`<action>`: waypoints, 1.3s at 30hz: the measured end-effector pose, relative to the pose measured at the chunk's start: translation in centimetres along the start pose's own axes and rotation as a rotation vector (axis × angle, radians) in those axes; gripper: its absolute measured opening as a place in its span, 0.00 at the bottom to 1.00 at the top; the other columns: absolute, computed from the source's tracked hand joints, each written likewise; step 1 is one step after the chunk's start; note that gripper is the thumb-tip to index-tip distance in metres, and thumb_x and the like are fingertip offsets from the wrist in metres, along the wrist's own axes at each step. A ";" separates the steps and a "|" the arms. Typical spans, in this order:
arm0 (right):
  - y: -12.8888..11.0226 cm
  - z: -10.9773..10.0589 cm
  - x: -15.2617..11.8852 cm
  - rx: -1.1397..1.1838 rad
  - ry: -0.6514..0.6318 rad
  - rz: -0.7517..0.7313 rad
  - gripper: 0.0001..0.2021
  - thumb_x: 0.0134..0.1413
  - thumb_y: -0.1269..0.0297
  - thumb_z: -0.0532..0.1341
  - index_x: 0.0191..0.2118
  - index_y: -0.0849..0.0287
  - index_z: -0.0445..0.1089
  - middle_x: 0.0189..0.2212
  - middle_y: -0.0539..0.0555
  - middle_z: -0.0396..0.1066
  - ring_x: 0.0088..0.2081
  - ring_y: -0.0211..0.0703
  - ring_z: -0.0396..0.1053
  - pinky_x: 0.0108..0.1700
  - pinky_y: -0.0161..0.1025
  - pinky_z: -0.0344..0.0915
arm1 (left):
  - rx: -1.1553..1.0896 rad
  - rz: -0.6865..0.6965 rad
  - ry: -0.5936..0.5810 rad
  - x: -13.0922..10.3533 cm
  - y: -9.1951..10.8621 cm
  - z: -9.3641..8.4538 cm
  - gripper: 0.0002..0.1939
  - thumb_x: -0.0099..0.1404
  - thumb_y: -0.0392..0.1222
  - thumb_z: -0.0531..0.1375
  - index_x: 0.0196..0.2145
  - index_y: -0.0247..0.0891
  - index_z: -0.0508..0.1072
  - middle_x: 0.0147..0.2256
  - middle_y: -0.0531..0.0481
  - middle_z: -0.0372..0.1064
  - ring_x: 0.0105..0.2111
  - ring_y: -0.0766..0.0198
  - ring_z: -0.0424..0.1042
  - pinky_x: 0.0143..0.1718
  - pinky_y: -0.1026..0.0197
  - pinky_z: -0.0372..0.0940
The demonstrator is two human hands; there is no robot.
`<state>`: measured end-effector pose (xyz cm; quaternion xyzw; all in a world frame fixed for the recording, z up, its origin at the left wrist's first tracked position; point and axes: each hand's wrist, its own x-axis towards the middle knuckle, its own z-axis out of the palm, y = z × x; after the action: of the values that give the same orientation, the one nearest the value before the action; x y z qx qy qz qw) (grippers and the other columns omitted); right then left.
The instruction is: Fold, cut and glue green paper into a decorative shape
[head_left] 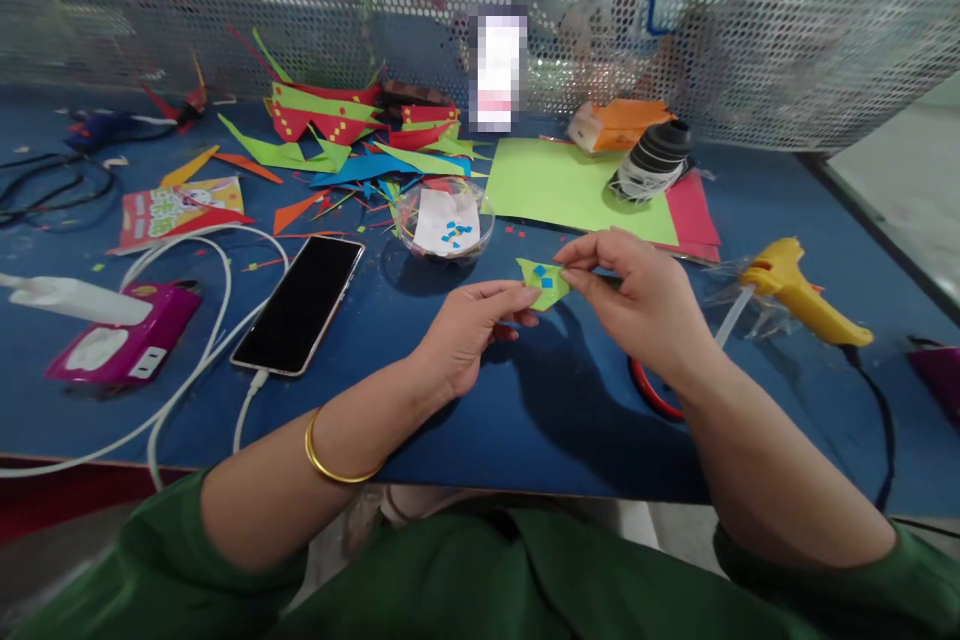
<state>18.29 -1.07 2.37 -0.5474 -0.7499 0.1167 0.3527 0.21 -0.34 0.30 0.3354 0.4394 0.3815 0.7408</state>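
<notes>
Blue table point(450, 440), with a clear bowl point(486, 222) just above your hands at the centre of the frame.
In the bowl you have a white paper point(431, 212) with small blue bits point(456, 232) on it; what lies beneath is hard to tell. Your left hand point(466, 322) pinches the left edge of the green paper piece point(558, 290), which bears two blue squares point(545, 276), while your right hand's thumb and forefinger point(637, 290) close at its right edge. At upper right sits an orange packet point(626, 123), its contents unclear to you.
</notes>
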 end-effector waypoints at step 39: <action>-1.6 1.9 -1.7 -0.032 0.250 0.074 0.05 0.56 0.68 0.63 0.32 0.54 0.76 0.35 0.55 0.74 0.45 0.52 0.72 0.50 0.52 0.66 | 0.150 0.152 0.106 -0.1 -0.4 0.3 0.15 0.46 0.51 0.73 0.26 0.37 0.81 0.25 0.49 0.74 0.27 0.66 0.69 0.29 0.63 0.59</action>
<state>16.08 -2.86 1.21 -0.5908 -0.6811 0.0485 0.4298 0.59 -0.63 0.13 0.4017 0.4785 0.4199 0.6583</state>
